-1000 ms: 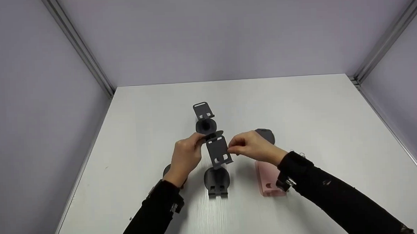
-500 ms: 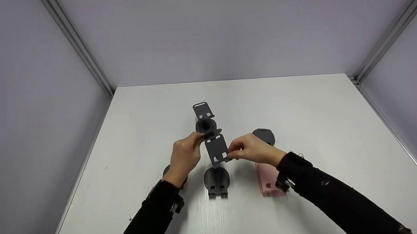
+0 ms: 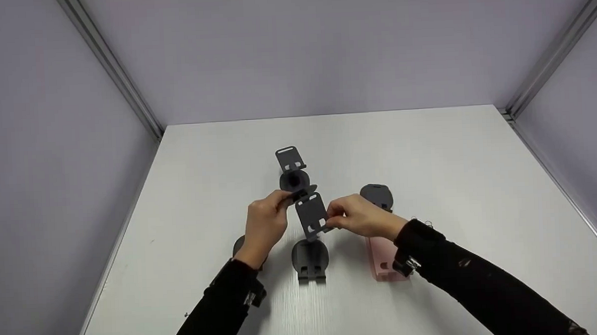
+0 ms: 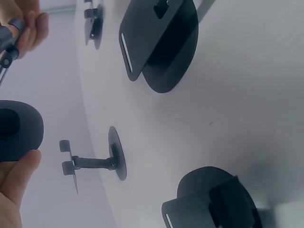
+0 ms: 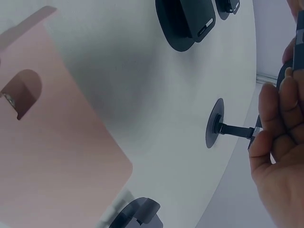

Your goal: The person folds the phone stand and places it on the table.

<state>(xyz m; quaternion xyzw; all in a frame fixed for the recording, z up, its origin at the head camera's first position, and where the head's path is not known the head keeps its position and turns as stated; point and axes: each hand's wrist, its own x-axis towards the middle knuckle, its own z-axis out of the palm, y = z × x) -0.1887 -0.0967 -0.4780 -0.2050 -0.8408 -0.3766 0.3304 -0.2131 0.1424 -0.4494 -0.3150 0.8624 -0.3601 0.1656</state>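
Note:
In the head view my left hand (image 3: 266, 221) pinches the round base of a dark grey phone stand (image 3: 310, 212), raised above the table. Its slotted holder plate faces the camera, and the fingers of my right hand (image 3: 363, 215) pinch the plate's lower right corner at the lip. The left wrist view has the thumb of the left hand (image 4: 14, 190) against the round base (image 4: 21, 135). Curled fingers of the right hand (image 5: 285, 128) mostly hide the stand in the right wrist view. Just below the held stand lies a folded dark phone stand (image 3: 310, 260).
Behind the hands an unfolded dark phone stand (image 3: 294, 180) stands upright on the white table (image 3: 454, 155). A pink phone stand (image 3: 383, 257) and another dark one (image 3: 378, 195) lie beside the right hand. The left wrist partly hides a dark stand (image 3: 238, 243).
My right fingers have slid from the plate's side edge down to its lower corner. The held stand has shifted only slightly, and the left hand has hardly moved.

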